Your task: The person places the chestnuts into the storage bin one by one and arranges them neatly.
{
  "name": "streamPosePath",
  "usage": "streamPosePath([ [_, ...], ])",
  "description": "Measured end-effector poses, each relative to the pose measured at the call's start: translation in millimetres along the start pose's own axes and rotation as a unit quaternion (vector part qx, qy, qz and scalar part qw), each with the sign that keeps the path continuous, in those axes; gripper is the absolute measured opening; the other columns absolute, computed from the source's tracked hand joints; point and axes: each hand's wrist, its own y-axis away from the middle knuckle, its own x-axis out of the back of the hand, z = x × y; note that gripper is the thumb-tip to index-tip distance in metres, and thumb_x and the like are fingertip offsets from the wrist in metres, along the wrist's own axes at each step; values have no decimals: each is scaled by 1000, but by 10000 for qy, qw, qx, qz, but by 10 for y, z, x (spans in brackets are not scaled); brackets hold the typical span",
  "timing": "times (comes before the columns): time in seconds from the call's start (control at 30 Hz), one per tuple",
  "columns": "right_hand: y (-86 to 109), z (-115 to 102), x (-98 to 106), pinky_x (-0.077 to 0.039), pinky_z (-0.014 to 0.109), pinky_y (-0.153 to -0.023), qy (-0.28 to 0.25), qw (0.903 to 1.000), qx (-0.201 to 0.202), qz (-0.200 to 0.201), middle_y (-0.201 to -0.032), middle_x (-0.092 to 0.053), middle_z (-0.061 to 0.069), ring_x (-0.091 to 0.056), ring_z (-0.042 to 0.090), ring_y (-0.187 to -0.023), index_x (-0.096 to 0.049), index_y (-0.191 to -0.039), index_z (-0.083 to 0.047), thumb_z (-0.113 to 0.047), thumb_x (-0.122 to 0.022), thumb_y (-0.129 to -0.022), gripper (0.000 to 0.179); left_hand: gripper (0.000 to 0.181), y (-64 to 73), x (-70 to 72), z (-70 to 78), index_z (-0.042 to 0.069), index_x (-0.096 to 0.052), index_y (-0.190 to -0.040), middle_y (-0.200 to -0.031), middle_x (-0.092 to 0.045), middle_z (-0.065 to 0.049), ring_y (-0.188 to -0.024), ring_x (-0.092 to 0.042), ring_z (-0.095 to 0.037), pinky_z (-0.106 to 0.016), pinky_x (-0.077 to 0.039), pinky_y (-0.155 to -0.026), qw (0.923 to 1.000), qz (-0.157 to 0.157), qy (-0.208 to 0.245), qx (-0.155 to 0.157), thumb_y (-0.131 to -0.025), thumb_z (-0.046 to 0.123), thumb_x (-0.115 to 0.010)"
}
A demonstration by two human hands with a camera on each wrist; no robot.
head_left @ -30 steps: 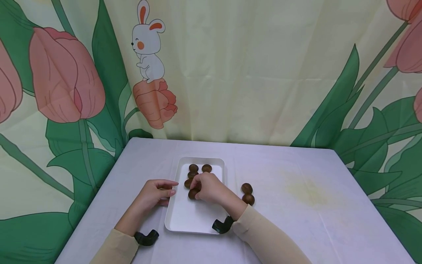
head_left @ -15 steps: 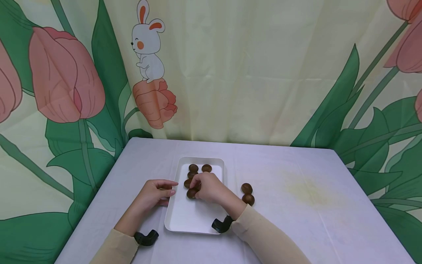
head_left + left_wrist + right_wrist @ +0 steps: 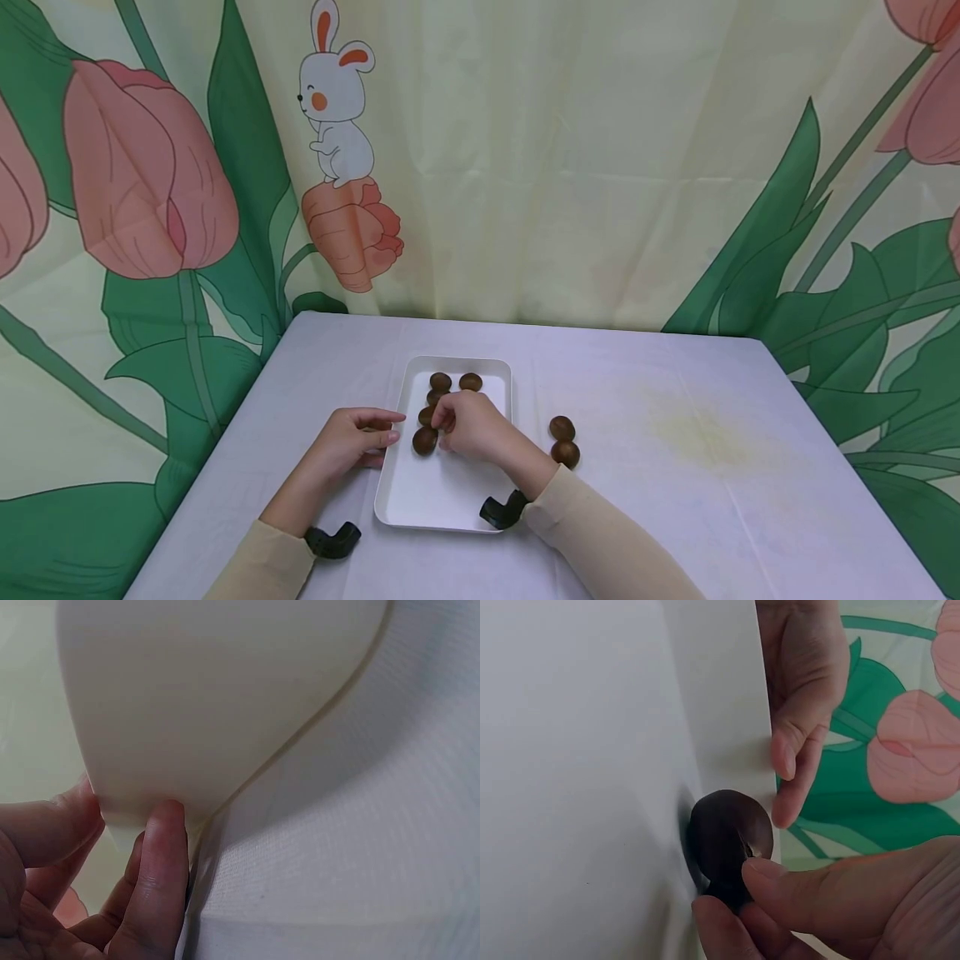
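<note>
In the head view, a brown chestnut (image 3: pixel 424 441) lies nearest me in a bent row on the white tray (image 3: pixel 450 500). My right hand (image 3: pixel 474 423) is just right of it, fingers loosely bent and partly hiding the row. From the right wrist, the thumb tip overlaps that dark, split chestnut (image 3: pixel 727 829); whether they touch, I cannot tell. Further chestnuts are a chestnut (image 3: pixel 440 382) at the tray's far end and another chestnut (image 3: pixel 470 382) to its right. At the tray's left edge, my left hand (image 3: pixel 352 437) rests its fingers against the rim.
Two loose chestnuts (image 3: pixel 563 442) sit on the white tablecloth (image 3: pixel 675 483) right of the tray, close to my right forearm. A printed curtain (image 3: pixel 540 167) with tulips and a rabbit hangs behind the table. Each wrist carries a black band piece (image 3: pixel 333 542).
The nearest chestnut has shifted left out from between my right fingers and shows whole now. My right hand has barely moved; the left hand and tray stay put.
</note>
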Motion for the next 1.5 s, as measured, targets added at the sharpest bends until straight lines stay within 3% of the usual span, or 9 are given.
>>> streamPosePath([
  [0.4,1,-2,77,-53,25,-72,40,9999,41,148,-82,-70,-4,-61,9,-77,-77,-93,-12,1,-85,-81,20,37,5,2,0,4,-78,-128,-126,-75,-20,-88,-78,-21,-38,-69,-71,10000,-18,-30,-21,-92,9,-85],
  [0.7,-17,-21,178,-52,25,-59,-412,9988,-244,-33,-84,-66,0,-68,12,-63,-75,-116,-8,3,-79,-87,31,37,5,-6,-12,6,-79,-128,-129,-74,-20,-86,-77,-20,-38,-68,-70,9999,57,-160,-19,-92,12,-85],
  [0.83,-23,-37,208,-51,25,-61,-260,9995,-164,-22,-89,-70,5,-65,12,-70,-76,-118,-10,1,-80,-87,34,37,1,-8,-12,6,-79,-128,-128,-74,-20,-85,-76,-20,-37,-68,-69,9999,58,-129,0,-92,12,-85],
  [0.93,-31,-51,221,-53,25,-65,-225,9997,-10,35,-102,-76,8,-63,13,-77,-78,-118,-11,1,-81,-86,34,36,5,-6,-6,6,-79,-128,-129,-74,-20,-86,-77,-20,-37,-68,-70,9999,55,-116,6,-93,12,-85],
  [1.03,-54,-58,217,-56,27,-65,-436,9990,75,-119,-117,-77,9,-68,14,-76,-77,-121,-10,2,-80,-87,37,36,8,-4,2,6,-79,-128,-130,-73,-20,-87,-77,-20,-38,-68,-70,9999,30,-110,-27,-93,13,-85],
  [1.27,-102,-42,157,-58,28,-60,-554,9943,54,-908,-109,-78,9,-70,18,-60,-75,-130,-13,3,-82,-88,45,36,11,4,3,5,-78,-129,-132,-72,-21,-88,-79,-21,-39,-69,-72,9999,-64,-108,-91,-94,13,-83],
  [1.5,-95,-22,129,-58,28,-60,-429,9955,12,-847,-118,-77,6,-71,17,-63,-78,-123,-13,1,-85,-86,41,35,6,2,-9,5,-78,-128,-131,-73,-22,-89,-79,-22,-39,-69,-72,9999,-33,-86,-108,-94,12,-84],
])
